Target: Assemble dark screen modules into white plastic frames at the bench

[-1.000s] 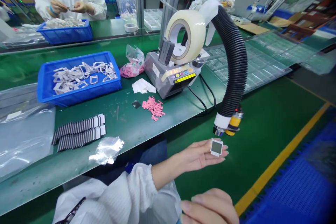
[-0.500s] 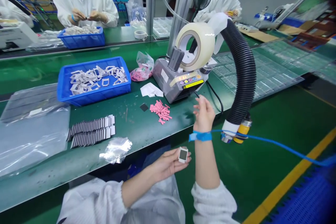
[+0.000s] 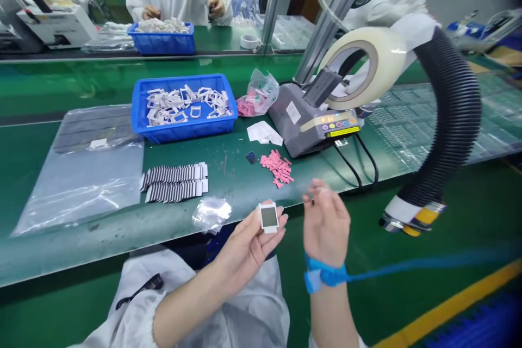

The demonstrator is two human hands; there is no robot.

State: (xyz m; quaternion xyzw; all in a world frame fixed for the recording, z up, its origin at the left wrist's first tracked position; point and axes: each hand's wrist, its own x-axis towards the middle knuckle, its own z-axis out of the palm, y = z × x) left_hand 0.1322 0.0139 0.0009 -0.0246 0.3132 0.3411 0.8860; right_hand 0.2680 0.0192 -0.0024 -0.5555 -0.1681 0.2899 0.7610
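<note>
White-framed square panel (image 3: 268, 217) held in fingers of left hand (image 3: 244, 253). Right hand (image 3: 326, 223) just beside — fingers narrow, empty.

What a look at the bench, but no readable words! The yellow label (image 3: 345, 132) on the tape dispenser (image 3: 304, 125) carried black print, and a white sticker (image 3: 292, 112) sat on its side, both too small to read.

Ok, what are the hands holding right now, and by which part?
The left hand holds a small white-framed square part with a dark window in its fingertips, by the frame's lower edge. The right hand shows nothing held.
</note>
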